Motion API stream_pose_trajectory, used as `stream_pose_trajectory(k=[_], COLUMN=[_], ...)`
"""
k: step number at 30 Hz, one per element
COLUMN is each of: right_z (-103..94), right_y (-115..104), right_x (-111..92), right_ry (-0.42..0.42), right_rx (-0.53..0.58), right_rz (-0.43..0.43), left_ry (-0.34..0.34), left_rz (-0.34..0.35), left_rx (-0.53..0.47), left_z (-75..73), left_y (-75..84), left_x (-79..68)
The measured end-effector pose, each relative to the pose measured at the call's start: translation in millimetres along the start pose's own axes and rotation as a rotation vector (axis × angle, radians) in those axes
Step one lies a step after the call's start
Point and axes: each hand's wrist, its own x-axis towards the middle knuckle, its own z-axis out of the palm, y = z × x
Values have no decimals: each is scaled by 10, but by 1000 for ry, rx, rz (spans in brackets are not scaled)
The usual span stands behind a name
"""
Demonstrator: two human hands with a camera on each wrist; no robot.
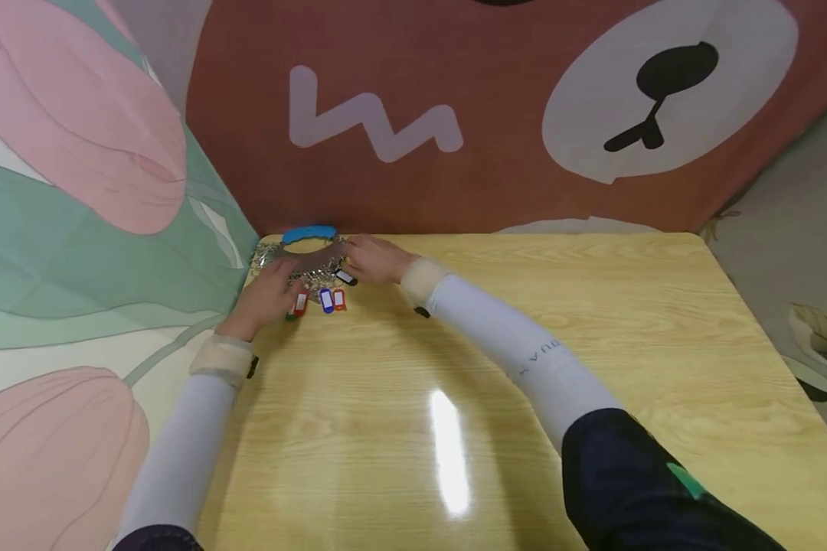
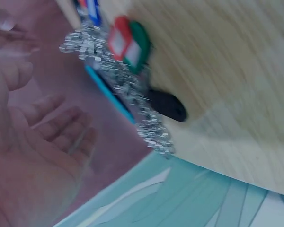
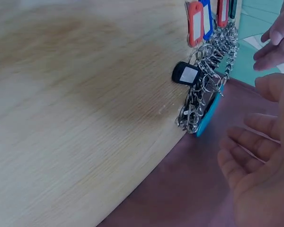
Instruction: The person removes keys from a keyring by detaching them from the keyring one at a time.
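Observation:
At the table's far left corner lies a key holder with a curved blue handle point(image 1: 308, 233) and a dense bunch of metal rings point(image 1: 319, 277). Several key tags hang from it: a red tag point(image 2: 119, 38), a green tag point(image 2: 139, 47), a blue tag point(image 1: 327, 300), an orange-red tag point(image 3: 196, 23) and a black tag point(image 3: 186, 74). My left hand point(image 1: 265, 297) is at the holder's left front side, its fingers relaxed in the left wrist view. On the other side my right hand point(image 3: 258, 156) has loosely bent fingers, apart from the rings in the right wrist view. Neither hand visibly grips anything.
The pale wooden table point(image 1: 358, 428) runs toward me and to the right. A brown printed cloth point(image 1: 455, 191) rises along its back edge, and a floral cloth point(image 1: 110, 275) hangs close on the left, beside the holder.

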Motion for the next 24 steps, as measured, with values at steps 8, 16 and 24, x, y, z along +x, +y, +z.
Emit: stream_pose_trajectory(k=[8, 16, 24], right_z=[63, 155, 345], right_y=[-89, -154, -168], right_x=[398, 592, 747], right_ry=[-85, -147, -219], right_rx=[14, 52, -28], right_rz=[-11, -46, 84], left_ry=[-110, -156, -226], left_rz=[-21, 37, -7], left_rx=[-52, -35, 54], left_z=[-44, 81, 66], left_y=[-203, -345, -415], left_x=[283, 458, 520])
